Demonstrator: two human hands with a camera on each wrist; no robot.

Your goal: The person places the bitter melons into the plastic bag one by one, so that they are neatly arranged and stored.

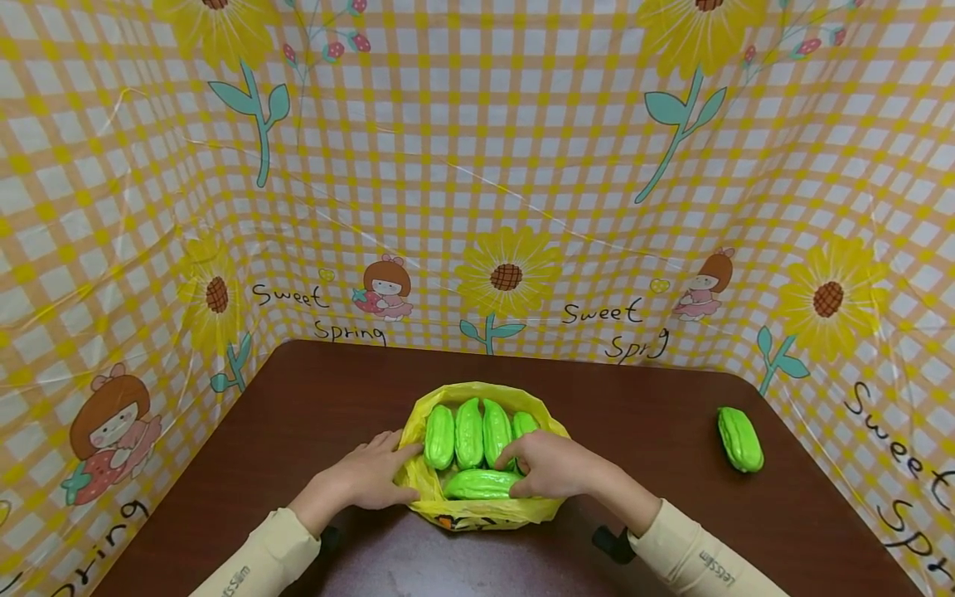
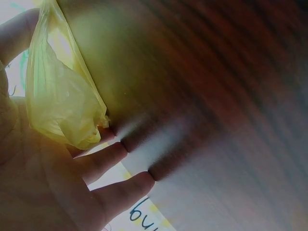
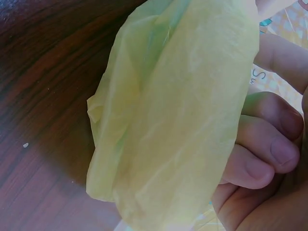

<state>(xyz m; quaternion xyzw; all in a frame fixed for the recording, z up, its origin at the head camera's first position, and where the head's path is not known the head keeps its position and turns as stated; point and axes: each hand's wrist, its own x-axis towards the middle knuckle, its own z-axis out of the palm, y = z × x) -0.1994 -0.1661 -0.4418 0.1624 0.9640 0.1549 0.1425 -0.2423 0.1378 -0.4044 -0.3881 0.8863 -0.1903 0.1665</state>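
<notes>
A yellow plastic bag [image 1: 440,512] stands spread wide like a bowl on the table. Inside it are several shiny, bright green ridged gourd-like pieces [image 1: 469,433], most of them side by side. One green piece [image 1: 481,484] lies crosswise at the near side. My right hand [image 1: 559,464] reaches over the bag's right rim and grips that piece's right end between thumb and forefinger; its other fingers [image 3: 269,144] curl beside the bag. At the left rim, my left hand [image 1: 369,471] rests with straight, spread fingers, and three fingertips [image 2: 139,180] touch the table.
Another green piece [image 1: 741,439] lies apart on the right of the dark brown table [image 1: 634,414]. Checked sheeting [image 1: 507,182] with sunflowers rises behind and along both sides. A black object [image 1: 613,543] shows below the right wrist.
</notes>
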